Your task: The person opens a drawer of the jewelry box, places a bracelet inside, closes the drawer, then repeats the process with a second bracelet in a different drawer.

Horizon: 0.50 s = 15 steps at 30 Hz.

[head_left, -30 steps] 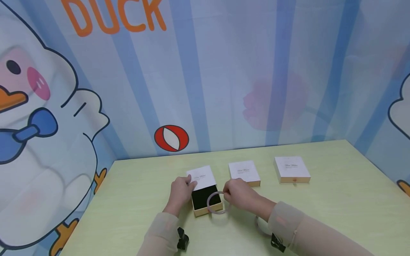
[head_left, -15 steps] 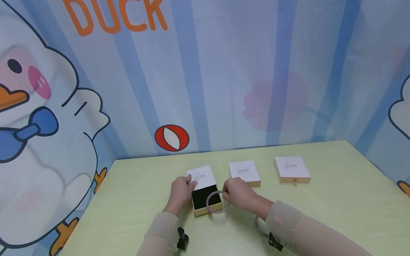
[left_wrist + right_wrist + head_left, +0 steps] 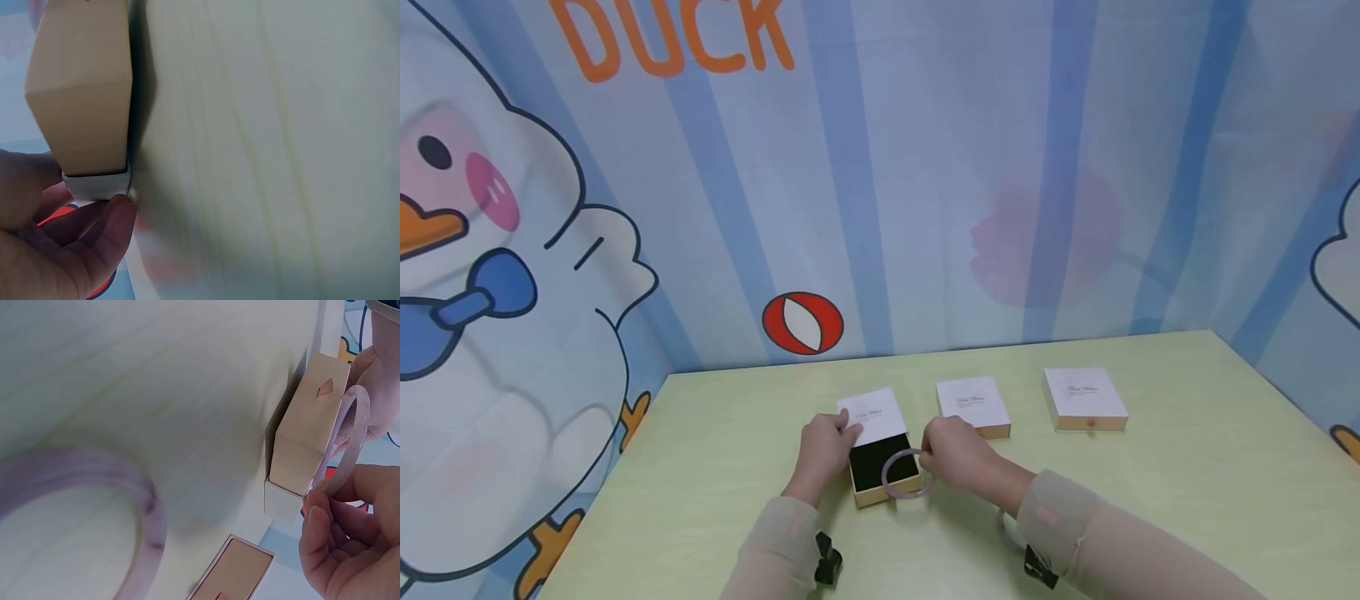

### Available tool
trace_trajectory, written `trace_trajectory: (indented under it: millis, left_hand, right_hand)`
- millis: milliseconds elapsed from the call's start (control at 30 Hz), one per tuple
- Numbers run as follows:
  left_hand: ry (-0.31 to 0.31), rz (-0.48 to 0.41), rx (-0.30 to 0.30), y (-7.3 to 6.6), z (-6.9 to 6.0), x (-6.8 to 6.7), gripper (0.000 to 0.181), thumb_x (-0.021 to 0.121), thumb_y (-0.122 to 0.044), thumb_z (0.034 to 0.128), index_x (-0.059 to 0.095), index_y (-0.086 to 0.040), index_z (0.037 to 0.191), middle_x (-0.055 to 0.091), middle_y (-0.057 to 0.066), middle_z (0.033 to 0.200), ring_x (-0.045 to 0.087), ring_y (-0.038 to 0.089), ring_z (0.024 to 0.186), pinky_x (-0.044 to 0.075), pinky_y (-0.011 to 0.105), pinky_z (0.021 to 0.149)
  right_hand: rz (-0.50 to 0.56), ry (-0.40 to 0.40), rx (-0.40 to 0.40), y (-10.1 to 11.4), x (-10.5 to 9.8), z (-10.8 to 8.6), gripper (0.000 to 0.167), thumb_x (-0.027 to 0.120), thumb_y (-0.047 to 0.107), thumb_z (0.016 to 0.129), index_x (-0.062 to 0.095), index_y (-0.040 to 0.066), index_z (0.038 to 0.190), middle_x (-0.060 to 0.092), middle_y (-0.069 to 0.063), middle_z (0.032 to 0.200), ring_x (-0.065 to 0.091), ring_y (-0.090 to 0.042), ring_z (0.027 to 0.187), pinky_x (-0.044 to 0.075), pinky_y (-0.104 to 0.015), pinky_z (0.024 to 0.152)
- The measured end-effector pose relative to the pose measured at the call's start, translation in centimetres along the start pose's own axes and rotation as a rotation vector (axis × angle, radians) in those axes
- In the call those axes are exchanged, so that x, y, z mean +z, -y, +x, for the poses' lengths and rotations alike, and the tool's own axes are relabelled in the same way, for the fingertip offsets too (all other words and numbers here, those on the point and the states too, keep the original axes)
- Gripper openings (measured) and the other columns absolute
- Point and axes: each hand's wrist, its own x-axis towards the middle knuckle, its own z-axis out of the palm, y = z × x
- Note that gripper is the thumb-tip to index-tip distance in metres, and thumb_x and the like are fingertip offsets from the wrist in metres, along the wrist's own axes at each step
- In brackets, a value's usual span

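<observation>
My left hand (image 3: 822, 454) grips the white sleeve (image 3: 874, 417) of a small gift box at its left side, fingers curled on its edge in the left wrist view. Its tan drawer (image 3: 871, 498) is pulled out toward me, showing a black lining (image 3: 872, 461). Over the drawer's right part, my right hand (image 3: 958, 450) pinches a pale lilac bangle (image 3: 357, 437) between thumb and fingers. The bangle is tilted; whether it touches the lining cannot be told. A second lilac bangle (image 3: 153, 512) lies on the table, partly behind my right forearm in the head view.
Two more white boxes stand in a row to the right, a middle box (image 3: 974, 402) just behind my right hand and a far-right box (image 3: 1085, 398), both with drawers pushed in. The pale table (image 3: 737, 433) ends at a printed duck backdrop (image 3: 925, 167).
My right hand and the bangle have shifted very slightly left over the open drawer. The left hand and boxes stay where they were.
</observation>
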Motion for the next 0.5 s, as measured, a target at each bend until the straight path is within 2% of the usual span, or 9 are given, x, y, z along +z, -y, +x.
trace_trajectory:
  millis: [300,500]
  left_hand:
    - [-0.003,0.010,0.010,-0.06,-0.05,0.02,0.044,0.061,-0.021,0.0926,0.053,-0.003,0.132,0.053,0.012,0.138,0.052,0.021,0.103,0.043,0.031,0.076]
    - [-0.001,0.012,0.018,-0.09,0.00,0.05,0.044,0.061,-0.021,0.0927,0.053,-0.003,0.132,0.052,0.012,0.138,0.052,0.020,0.106,0.042,0.031,0.077]
  right_hand:
    - [-0.015,-0.031,0.016,0.40,0.04,0.24,0.014,0.066,0.007,0.080,0.069,0.003,0.067,0.062,-0.001,0.060,0.049,-0.010,0.050,0.040,-0.022,0.048]
    - [-0.008,-0.031,0.054,0.71,0.05,0.32,0.016,0.065,0.007,0.081,0.068,0.004,0.066,0.061,-0.001,0.059,0.048,-0.011,0.050,0.039,-0.022,0.047]
